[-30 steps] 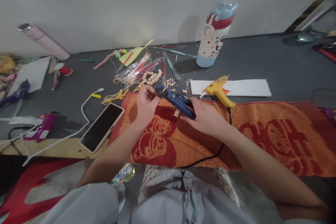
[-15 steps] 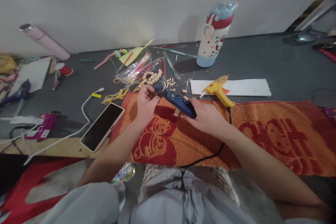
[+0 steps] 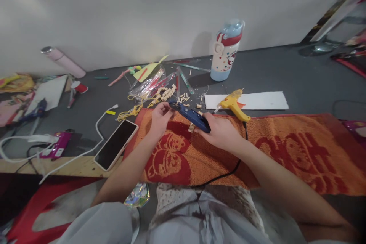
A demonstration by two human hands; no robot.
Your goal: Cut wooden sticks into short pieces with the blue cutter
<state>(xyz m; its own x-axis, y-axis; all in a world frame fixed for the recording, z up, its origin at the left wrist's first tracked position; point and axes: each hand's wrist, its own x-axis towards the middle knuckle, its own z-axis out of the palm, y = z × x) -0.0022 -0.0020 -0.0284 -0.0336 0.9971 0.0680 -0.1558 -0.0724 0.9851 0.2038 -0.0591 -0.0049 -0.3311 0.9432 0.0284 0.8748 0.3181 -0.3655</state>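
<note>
My right hand (image 3: pixel 221 131) is closed around the near end of a dark blue hand tool (image 3: pixel 193 116), which looks like a cutter and is held slantwise above the towel. My left hand (image 3: pixel 161 118) is at the tool's far end, thumb and fingers pinched together; whatever they hold is too small to make out. Several short pale wooden pieces (image 3: pixel 191 127) show just below the tool. Beyond it lie more small wooden bits (image 3: pixel 185 98) and a curved string of pale pieces (image 3: pixel 166 93).
An orange-red towel (image 3: pixel 274 152) covers the table's front. A yellow glue gun (image 3: pixel 233 103) rests on a white strip (image 3: pixel 263 101). Behind stands a bottle (image 3: pixel 225 55). At left are a phone (image 3: pixel 116 145), a white cable (image 3: pixel 98 129) and a purple power strip (image 3: pixel 59 144).
The camera view has shifted, so the table items appear slightly lower. Both hands keep nearly the same pose on the blue tool.
</note>
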